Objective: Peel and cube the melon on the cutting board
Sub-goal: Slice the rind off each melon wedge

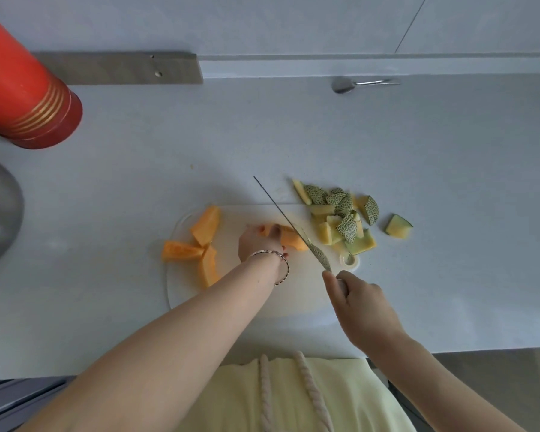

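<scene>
A white rounded plastic cutting board (293, 294) lies on the pale grey countertop (293, 135), just in front of the person; near its middle the left hand (261, 241) arches over a peeled orange melon piece (292, 240), fingers curled down on it and pinning it to the board, a thin silver bracelet (276, 260) round the wrist; the right hand (360, 299) is wrapped tight round the handle of a long steel kitchen knife (293, 224), forefinger stretched toward the blade, which slants up and away to the left and crosses the right end of the held piece — whether the edge is in the flesh cannot be told; on the board's left side three peeled orange melon wedges (205, 226) lie touching one another, one poking over the left edge; at the board's far right corner, spilling onto the counter, sits a heap of netted green rind trimmings (340, 216), with a single rind chunk (398, 226) lying just apart to its right; far back on the counter rests a metal spoon (356, 84); at the left stand a tall red cylindrical container (22, 88) and, nearer, a steel pot (2, 213) — both cut off by the frame; a pale yellow garment (340, 397) fills the bottom edge.
</scene>
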